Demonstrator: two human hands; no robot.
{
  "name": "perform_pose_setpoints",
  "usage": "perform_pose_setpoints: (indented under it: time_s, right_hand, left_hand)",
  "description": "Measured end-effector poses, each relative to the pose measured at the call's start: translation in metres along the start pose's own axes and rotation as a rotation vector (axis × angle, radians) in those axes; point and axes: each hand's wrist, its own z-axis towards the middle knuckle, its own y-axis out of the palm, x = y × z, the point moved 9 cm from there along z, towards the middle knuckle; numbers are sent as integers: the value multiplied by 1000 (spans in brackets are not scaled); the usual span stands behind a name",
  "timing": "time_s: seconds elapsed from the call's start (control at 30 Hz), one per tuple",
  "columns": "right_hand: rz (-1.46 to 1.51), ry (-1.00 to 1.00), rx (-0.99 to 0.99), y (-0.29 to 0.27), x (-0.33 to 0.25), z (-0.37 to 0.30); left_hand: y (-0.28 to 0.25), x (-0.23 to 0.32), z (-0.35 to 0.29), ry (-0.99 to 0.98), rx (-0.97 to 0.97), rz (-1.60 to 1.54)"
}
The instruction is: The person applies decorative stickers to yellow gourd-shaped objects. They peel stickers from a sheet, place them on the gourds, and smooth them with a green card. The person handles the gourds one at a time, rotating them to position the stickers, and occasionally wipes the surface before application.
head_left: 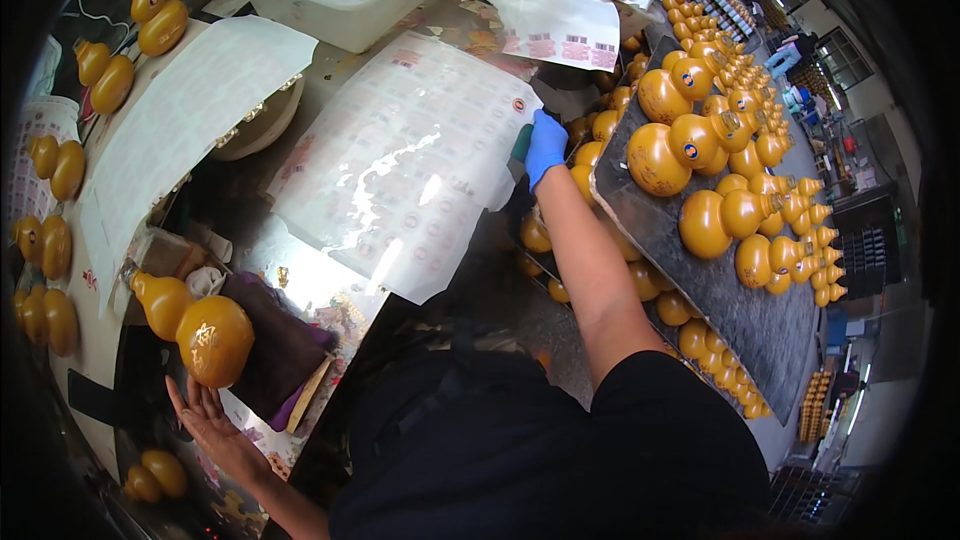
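A yellow gourd-shaped bottle (215,340) with pale markings lies tilted beside a dark cloth on the left of the workbench. My left hand (212,427) is bare and open under its rounded base, fingers apart, the fingertips at or very near the surface. At the right edge of a large translucent sticker sheet (400,160), my right hand (545,145), in a blue glove, has its fingers closed on the sheet's corner. A small round dark emblem (518,105) sits by those fingertips. The glove hides exactly how the corner is gripped.
Gourd bottles (660,155) stand in rows on a dark board (730,320) to my right. Several more line the left edge. A white plastic tub (340,0) stands at the back, near another sheet (190,110) over a round bowl (265,130). A dark cloth (270,345) lies on the bench.
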Motion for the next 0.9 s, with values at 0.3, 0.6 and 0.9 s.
perform_pose_setpoints:
  time_s: [0.3,0.6,0.9]
  right_hand:
    - [-29,-38,-120,15,-1,3]
    - [206,2,-54,7,-15,-39]
    - [277,-74,131,-12,-17,-40]
  left_hand:
    - [-6,-4,-1,-26,7,-18]
    - [-6,-3,-4,-34,22,33]
    - [-7,-11,0,-17,-15,-11]
